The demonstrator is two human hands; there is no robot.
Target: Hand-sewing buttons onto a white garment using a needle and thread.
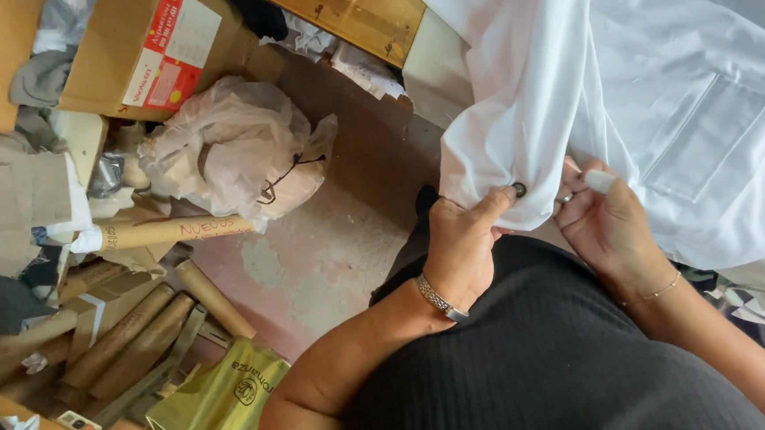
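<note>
- Gripping the cuff of a white garment (pixel 658 92), the left hand (pixel 462 241) has its fingers closed on the sleeve (pixel 517 100) just beside 1 dark button (pixel 519 189).
- The right hand (pixel 602 219) pinches the same cuff edge with narrow fingers, holding a small white piece (pixel 600 180).
- The garment hangs over a desk at upper right.
- Cardboard tubes (pixel 133 332), a plastic bag (pixel 232 149) and a box (pixel 155 47) lie on the floor at left.
</note>
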